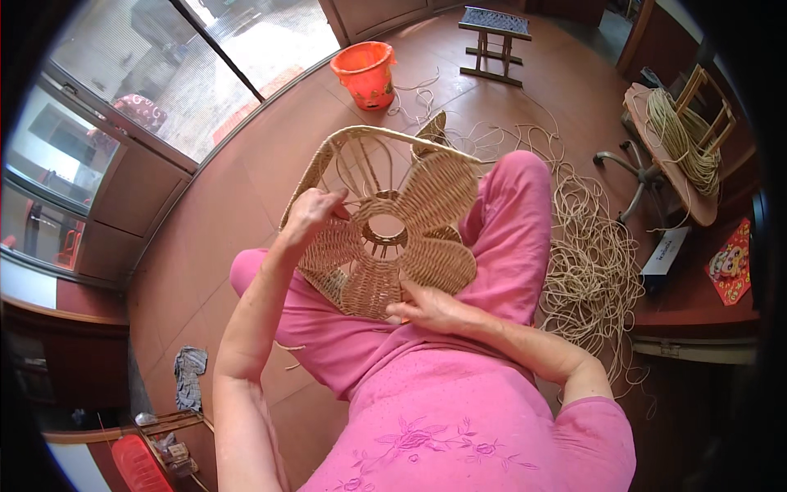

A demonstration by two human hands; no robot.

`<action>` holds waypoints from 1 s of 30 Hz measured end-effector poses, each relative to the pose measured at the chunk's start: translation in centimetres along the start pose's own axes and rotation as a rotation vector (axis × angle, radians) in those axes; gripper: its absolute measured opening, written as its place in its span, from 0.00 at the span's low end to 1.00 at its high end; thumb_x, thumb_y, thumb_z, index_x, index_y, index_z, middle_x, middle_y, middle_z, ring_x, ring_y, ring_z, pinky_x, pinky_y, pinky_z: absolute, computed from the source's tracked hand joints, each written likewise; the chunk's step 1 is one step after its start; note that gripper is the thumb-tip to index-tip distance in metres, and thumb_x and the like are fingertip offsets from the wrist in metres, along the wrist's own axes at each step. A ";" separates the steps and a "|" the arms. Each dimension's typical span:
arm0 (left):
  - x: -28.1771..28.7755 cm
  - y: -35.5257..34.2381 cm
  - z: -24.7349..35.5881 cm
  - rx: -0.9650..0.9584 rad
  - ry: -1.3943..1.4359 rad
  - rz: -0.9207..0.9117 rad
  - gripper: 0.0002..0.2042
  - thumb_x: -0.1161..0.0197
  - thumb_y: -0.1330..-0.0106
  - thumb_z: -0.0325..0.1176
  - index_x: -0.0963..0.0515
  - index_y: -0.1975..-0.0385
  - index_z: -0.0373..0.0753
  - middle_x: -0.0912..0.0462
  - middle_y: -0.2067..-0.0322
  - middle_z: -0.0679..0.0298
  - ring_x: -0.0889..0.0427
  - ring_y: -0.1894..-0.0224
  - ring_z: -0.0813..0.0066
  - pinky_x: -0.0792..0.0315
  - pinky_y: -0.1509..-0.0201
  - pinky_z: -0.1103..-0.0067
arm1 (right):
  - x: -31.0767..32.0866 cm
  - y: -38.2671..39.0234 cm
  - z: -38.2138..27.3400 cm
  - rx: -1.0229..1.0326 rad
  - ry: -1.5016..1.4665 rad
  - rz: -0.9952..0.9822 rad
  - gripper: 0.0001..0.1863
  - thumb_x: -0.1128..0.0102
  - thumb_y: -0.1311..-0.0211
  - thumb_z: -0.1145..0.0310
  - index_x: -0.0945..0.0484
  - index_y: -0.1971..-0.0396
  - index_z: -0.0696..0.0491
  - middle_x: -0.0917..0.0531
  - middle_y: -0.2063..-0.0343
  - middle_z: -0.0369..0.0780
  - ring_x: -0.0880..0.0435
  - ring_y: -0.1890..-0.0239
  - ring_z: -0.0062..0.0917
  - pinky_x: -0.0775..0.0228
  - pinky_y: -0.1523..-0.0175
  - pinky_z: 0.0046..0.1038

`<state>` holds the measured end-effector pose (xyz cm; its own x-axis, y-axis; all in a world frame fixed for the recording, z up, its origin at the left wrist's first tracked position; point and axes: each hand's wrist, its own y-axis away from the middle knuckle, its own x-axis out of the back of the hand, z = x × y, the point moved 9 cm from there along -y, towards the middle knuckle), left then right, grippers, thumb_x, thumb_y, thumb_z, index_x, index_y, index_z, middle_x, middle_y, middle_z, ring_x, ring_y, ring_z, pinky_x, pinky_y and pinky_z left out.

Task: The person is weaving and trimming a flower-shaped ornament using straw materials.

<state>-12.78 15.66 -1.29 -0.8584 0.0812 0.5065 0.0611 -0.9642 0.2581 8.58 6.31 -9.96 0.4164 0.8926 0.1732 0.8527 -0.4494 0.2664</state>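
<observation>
On my lap rests a woven frame (443, 190) of tan cord, with petal-shaped panels around a round central opening. Several petals are densely woven, while the upper left part shows bare rods with gaps between them. My left hand (314, 215) is at the frame's left side, its fingers curled in over the weave beside the central ring. Lower down, my right hand (433, 308) grips the near edge between bent fingers, with its thumb side against the bottom petals. Whether either hand also pinches a loose strand is hidden.
A large tangle of cord (590, 271) spreads over the tiled floor to my right. Farther off stand an orange bucket (366, 78) and a small stool (495, 41). A coil of cord (687, 143) hangs on a chair at right. A grey cloth (190, 377) lies at left.
</observation>
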 end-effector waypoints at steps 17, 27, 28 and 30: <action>2.3 -0.2 1.1 -0.203 -0.421 0.377 0.14 0.45 0.30 0.38 0.19 0.71 0.36 0.14 0.73 0.59 0.15 0.70 0.61 0.22 0.63 0.68 | 8.0 -1.1 -12.3 0.501 0.837 0.552 0.17 0.33 0.43 0.59 0.22 0.59 0.54 0.17 0.67 0.43 0.18 0.67 0.30 0.25 0.63 0.32; 3.4 1.0 1.0 -0.205 -0.088 0.720 0.12 0.43 0.40 0.24 0.29 0.55 0.36 0.13 0.63 0.54 0.14 0.60 0.56 0.23 0.51 0.66 | 10.3 -7.6 -14.9 0.816 0.990 0.728 0.17 0.40 0.45 0.69 0.21 0.54 0.50 0.21 0.55 0.35 0.24 0.52 0.29 0.34 0.46 0.35; 2.8 0.9 1.1 -0.200 -0.098 0.666 0.14 0.45 0.41 0.22 0.32 0.55 0.37 0.13 0.64 0.54 0.15 0.61 0.55 0.23 0.53 0.67 | 10.3 -7.6 -14.6 0.804 0.976 0.739 0.17 0.39 0.46 0.69 0.21 0.54 0.50 0.21 0.55 0.35 0.24 0.52 0.29 0.34 0.46 0.35; 2.7 1.1 1.5 -0.186 -0.093 0.628 0.14 0.45 0.41 0.22 0.31 0.55 0.37 0.12 0.64 0.55 0.15 0.60 0.56 0.25 0.50 0.67 | 10.5 -7.8 -14.3 0.791 0.963 0.749 0.16 0.39 0.46 0.69 0.20 0.55 0.49 0.21 0.56 0.35 0.24 0.52 0.29 0.34 0.45 0.35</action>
<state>-14.31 15.14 1.58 -0.6405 -0.4970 0.5854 0.4395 -0.8624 -0.2512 1.81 18.63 3.33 0.7359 -0.0508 0.6752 0.6146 -0.3682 -0.6976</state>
